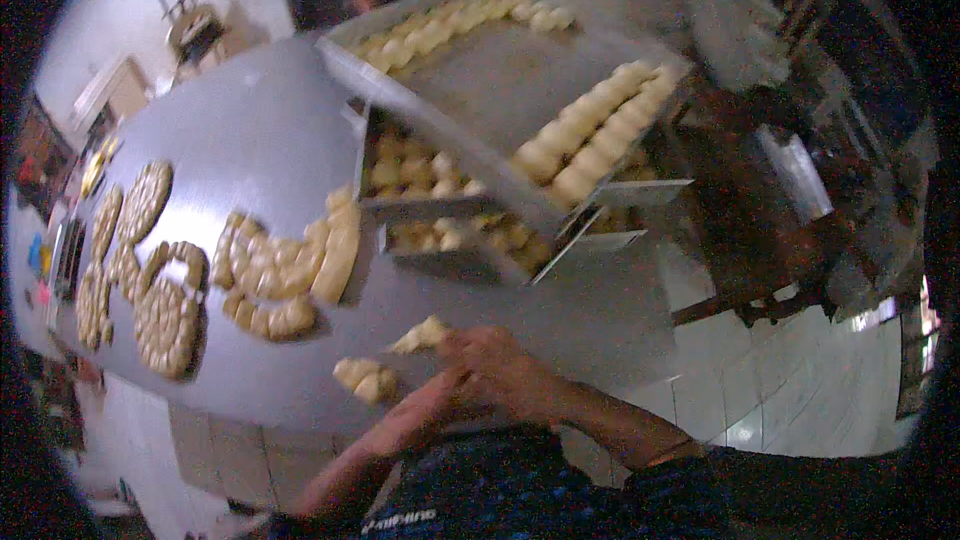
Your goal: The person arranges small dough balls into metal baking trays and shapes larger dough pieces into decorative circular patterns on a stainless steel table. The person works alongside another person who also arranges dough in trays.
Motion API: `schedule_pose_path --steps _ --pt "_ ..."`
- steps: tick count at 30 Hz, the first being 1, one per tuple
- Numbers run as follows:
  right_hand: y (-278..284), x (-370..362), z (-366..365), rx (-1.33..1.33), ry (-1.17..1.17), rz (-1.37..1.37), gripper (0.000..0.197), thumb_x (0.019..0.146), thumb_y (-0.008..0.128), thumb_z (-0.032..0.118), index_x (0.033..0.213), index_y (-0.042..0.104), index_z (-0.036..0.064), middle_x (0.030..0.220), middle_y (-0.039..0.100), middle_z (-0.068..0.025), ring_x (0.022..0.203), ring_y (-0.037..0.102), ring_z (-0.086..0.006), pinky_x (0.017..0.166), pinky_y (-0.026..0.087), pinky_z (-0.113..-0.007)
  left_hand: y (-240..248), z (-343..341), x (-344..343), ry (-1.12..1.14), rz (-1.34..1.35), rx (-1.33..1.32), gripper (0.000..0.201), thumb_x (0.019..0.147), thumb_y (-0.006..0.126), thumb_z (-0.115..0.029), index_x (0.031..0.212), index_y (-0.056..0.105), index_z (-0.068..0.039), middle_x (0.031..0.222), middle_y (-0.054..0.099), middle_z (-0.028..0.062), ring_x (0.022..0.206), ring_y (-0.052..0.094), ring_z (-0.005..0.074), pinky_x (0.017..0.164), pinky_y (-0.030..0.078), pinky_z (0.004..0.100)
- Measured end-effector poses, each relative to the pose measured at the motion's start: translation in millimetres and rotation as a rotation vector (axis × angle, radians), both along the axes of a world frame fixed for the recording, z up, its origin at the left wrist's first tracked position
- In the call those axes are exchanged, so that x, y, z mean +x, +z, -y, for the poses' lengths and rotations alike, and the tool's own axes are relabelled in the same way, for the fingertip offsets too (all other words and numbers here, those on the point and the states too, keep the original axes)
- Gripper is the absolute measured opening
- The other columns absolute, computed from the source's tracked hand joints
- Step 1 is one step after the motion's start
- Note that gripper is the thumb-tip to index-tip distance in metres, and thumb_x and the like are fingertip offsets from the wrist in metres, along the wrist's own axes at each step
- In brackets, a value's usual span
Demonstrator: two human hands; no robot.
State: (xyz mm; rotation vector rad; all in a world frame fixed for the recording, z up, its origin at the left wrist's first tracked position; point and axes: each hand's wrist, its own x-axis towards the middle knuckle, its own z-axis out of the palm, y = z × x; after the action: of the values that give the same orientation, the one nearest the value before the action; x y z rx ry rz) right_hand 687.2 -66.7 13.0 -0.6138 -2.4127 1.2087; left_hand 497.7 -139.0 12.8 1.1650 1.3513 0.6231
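My left hand [432, 396] and my right hand [500, 368] meet at the table's near edge, in front of my body. The right hand's fingers are closed and lie over the left hand, hiding its fingers. What the hands hold, if anything, is hidden and blurred. Just beyond them lies a small piece of pale dough [424, 334]. A lumpy cluster of dough [365, 378] rests left of my left hand. Farther left, smooth dough pieces [265, 265] lie in a curved group beside a thicker strip of dough [338, 250].
A metal tray [450, 140] with rows of dough balls [600, 130] lies across other stacked trays [425, 202] at the far side. Round groups of dough pieces [166, 328] cover the left of the metal table [260, 110]. Tiled floor [770, 380] shows at right.
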Motion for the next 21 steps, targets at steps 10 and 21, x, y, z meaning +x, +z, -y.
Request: schedule_pose_path --steps 10,21 --pt "-119 31 -47 0.69 -0.812 0.441 0.035 0.086 0.052 0.029 0.113 0.054 0.0063 0.109 0.054 -0.0153 0.104 0.045 -0.036 0.088 0.031 -0.051 -99 67 -119 0.306 -0.938 0.607 0.029 0.08 0.062 -0.02 0.104 0.057 -0.005 0.102 0.054 0.0131 0.095 0.049 0.0308 0.083 0.04 0.0407" --pt "-136 50 -70 0.858 -1.091 0.345 0.024 0.073 0.064 0.016 0.091 0.053 0.0043 0.094 0.055 -0.0159 0.096 0.049 -0.0331 0.08 0.037 -0.046 -65 43 -87 0.057 -0.188 0.168 0.039 0.076 0.066 -0.011 0.106 0.042 -0.006 0.099 0.052 0.0125 0.09 0.053 0.0245 0.075 0.046 0.0374"
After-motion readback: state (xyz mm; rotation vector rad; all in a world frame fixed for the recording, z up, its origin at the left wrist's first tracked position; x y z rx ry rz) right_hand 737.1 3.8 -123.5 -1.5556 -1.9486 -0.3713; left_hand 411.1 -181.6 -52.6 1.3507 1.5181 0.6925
